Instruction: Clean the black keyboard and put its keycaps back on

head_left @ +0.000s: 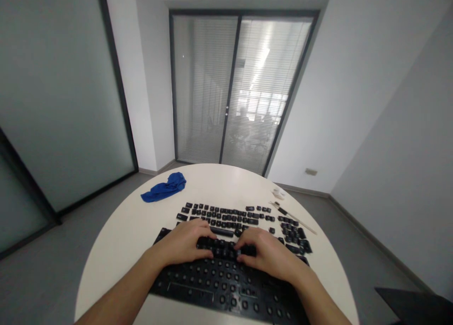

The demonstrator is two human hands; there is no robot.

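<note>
Lying beneath left hand [187, 241] and right hand [271, 253] is black keyboard [208, 283].

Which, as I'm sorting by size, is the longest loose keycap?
The black bar between the hands, just beyond the keyboard; the other loose keycaps are shorter.

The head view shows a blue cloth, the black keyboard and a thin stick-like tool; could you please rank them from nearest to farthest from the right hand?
1. Black keyboard, directly under the right hand.
2. Thin stick-like tool, beyond the hand, near the table's right edge.
3. Blue cloth, at far left.
</note>
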